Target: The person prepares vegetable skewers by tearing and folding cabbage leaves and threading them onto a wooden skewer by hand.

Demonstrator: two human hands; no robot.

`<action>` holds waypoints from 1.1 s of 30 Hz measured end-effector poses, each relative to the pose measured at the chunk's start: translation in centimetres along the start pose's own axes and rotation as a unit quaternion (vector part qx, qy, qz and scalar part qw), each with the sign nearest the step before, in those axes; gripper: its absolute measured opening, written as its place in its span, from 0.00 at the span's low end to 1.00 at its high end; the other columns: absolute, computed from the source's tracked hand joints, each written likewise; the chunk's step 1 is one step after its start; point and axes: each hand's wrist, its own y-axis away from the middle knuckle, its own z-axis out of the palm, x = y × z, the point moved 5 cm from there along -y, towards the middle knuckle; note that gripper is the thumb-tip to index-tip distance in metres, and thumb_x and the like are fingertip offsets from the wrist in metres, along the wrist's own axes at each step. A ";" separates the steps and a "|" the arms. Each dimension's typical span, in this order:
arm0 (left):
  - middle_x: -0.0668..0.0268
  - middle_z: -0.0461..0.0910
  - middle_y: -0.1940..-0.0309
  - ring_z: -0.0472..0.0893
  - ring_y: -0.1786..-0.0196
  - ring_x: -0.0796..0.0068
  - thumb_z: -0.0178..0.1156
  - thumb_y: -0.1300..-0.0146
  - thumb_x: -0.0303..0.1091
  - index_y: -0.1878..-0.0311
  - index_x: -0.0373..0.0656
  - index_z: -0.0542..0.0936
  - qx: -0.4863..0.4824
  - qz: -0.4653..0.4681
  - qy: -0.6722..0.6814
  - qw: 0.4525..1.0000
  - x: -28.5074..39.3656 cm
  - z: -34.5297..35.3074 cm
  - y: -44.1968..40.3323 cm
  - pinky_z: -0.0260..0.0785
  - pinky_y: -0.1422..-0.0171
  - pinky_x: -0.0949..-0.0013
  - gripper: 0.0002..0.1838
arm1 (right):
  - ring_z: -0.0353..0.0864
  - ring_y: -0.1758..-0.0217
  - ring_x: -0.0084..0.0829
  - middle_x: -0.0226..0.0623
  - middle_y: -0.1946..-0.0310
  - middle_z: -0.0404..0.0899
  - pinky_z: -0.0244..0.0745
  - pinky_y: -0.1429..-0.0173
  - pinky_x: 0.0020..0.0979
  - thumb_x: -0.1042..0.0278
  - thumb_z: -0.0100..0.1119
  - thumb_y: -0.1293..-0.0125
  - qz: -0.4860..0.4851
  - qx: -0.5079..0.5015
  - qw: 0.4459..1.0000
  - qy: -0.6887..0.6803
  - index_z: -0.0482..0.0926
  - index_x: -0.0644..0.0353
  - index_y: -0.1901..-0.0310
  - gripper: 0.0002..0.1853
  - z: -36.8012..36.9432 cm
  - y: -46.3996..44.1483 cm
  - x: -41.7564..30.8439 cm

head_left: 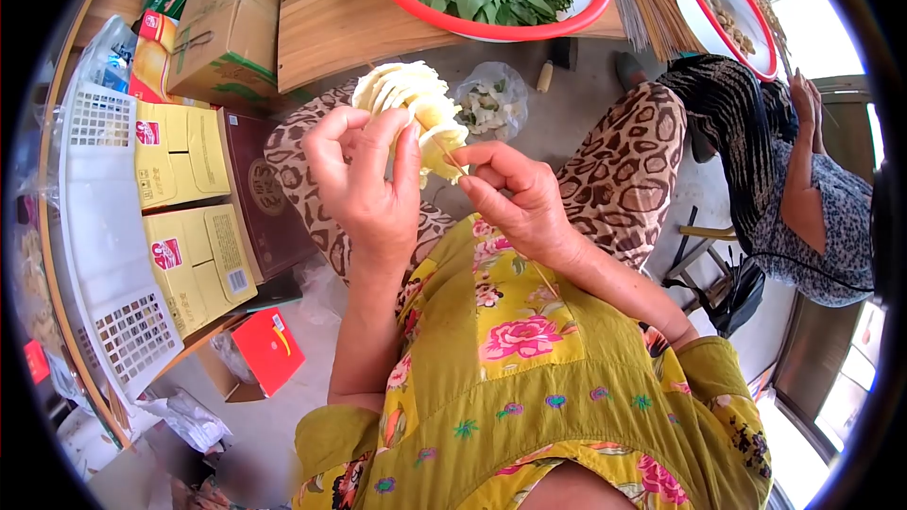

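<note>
In front of my lap, thin pale-yellow food slices (404, 90) are bunched on a thin wooden skewer (542, 276). I cannot tell exactly what food they are. My left hand (364, 179) is closed on the bunch, thumb and fingers pressing it from the near side. With thumb and forefinger, my right hand (515, 196) pinches the skewer just right of the slices. The skewer runs tilted, its lower end below the right hand in front of my apron. Part of the slices is hidden behind the left fingers.
On the wooden table (340, 24) stands a red-rimmed basin (491, 33) of green leaves, beside loose skewers (652, 0). Another person (808, 198) sits at right near a second red-rimmed basin (688, 9). Cartons (198, 255) stand at left; a plastic bag (493, 99) lies on the floor.
</note>
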 end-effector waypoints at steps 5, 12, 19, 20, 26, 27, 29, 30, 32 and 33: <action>0.63 0.68 0.59 0.72 0.65 0.70 0.69 0.54 0.20 0.62 0.41 0.81 -0.026 -0.014 -0.019 0.999 -0.1 0.1 -0.5 0.66 0.60 0.69 0.14 | 0.60 0.81 0.18 0.29 0.86 0.64 0.62 0.74 0.22 0.76 0.58 0.38 -0.023 0.005 0.997 0.067 0.74 0.64 0.55 0.10 -0.1 0.0 -0.7; 0.63 0.71 0.62 0.74 0.62 0.67 0.70 0.57 0.19 0.67 0.40 0.79 -0.021 -0.014 -0.033 0.999 0.3 0.2 -0.7 0.68 0.57 0.68 0.13 | 0.60 0.81 0.17 0.29 0.87 0.64 0.62 0.75 0.23 0.75 0.59 0.38 -0.024 0.007 0.998 0.058 0.75 0.64 0.55 0.10 -0.2 0.2 -0.4; 0.64 0.72 0.63 0.74 0.59 0.71 0.68 0.53 0.19 0.69 0.38 0.78 -0.034 -0.039 0.008 0.999 0.4 -0.2 0.1 0.68 0.56 0.71 0.09 | 0.58 0.80 0.15 0.27 0.87 0.63 0.59 0.75 0.21 0.75 0.58 0.37 0.013 0.001 1.000 0.026 0.75 0.65 0.55 0.09 -0.2 0.2 -0.5; 0.64 0.72 0.62 0.74 0.59 0.72 0.67 0.51 0.19 0.68 0.38 0.78 -0.031 -0.030 0.017 0.999 0.5 -0.4 0.1 0.68 0.56 0.72 0.08 | 0.59 0.80 0.14 0.27 0.87 0.64 0.60 0.75 0.22 0.76 0.58 0.37 0.016 0.001 0.999 0.028 0.75 0.65 0.55 0.09 -0.2 0.3 -0.6; 0.65 0.71 0.58 0.72 0.62 0.78 0.62 0.42 0.21 0.62 0.38 0.79 0.012 -0.116 0.067 0.991 -1.0 -1.0 0.7 0.68 0.59 0.76 0.05 | 0.59 0.78 0.12 0.23 0.83 0.67 0.59 0.74 0.19 0.75 0.55 0.35 0.016 -0.011 1.000 -0.015 0.75 0.65 0.52 0.10 -0.3 0.4 -0.4; 0.65 0.71 0.60 0.71 0.65 0.79 0.64 0.44 0.22 0.62 0.38 0.80 0.013 -0.109 0.063 0.992 -1.2 -0.9 0.7 0.67 0.62 0.77 0.07 | 0.59 0.77 0.10 0.19 0.79 0.69 0.57 0.74 0.16 0.74 0.53 0.33 0.024 -0.026 0.999 -0.023 0.74 0.66 0.50 0.11 -0.2 0.4 -0.3; 0.66 0.71 0.61 0.71 0.66 0.79 0.65 0.45 0.22 0.62 0.38 0.80 0.012 -0.092 0.040 0.995 -1.1 -0.9 0.6 0.66 0.63 0.77 0.07 | 0.59 0.77 0.10 0.19 0.80 0.68 0.56 0.74 0.16 0.74 0.53 0.32 0.022 -0.026 0.999 -0.022 0.74 0.65 0.50 0.11 -0.2 0.5 -0.3; 0.66 0.71 0.62 0.70 0.67 0.79 0.66 0.46 0.22 0.63 0.38 0.81 0.008 -0.075 0.019 0.997 -1.0 -0.9 0.6 0.66 0.64 0.77 0.07 | 0.59 0.77 0.10 0.18 0.80 0.68 0.56 0.74 0.16 0.75 0.52 0.32 0.021 -0.022 0.999 -0.021 0.74 0.65 0.50 0.11 -0.1 0.5 -0.3; 0.66 0.72 0.63 0.70 0.69 0.79 0.67 0.48 0.22 0.63 0.39 0.81 0.013 -0.049 -0.005 0.999 -1.0 -0.9 0.8 0.65 0.65 0.76 0.08 | 0.61 0.78 0.11 0.22 0.82 0.69 0.59 0.73 0.18 0.75 0.55 0.34 0.023 -0.011 1.000 -0.015 0.75 0.65 0.51 0.11 -0.2 0.4 -0.4; 0.66 0.72 0.63 0.69 0.69 0.79 0.67 0.48 0.22 0.62 0.39 0.81 0.016 -0.039 -0.007 0.999 -0.7 -0.7 0.9 0.65 0.65 0.76 0.09 | 0.62 0.79 0.13 0.26 0.85 0.70 0.63 0.73 0.20 0.76 0.57 0.36 0.026 0.001 1.000 -0.010 0.75 0.64 0.53 0.10 -0.4 0.3 -0.4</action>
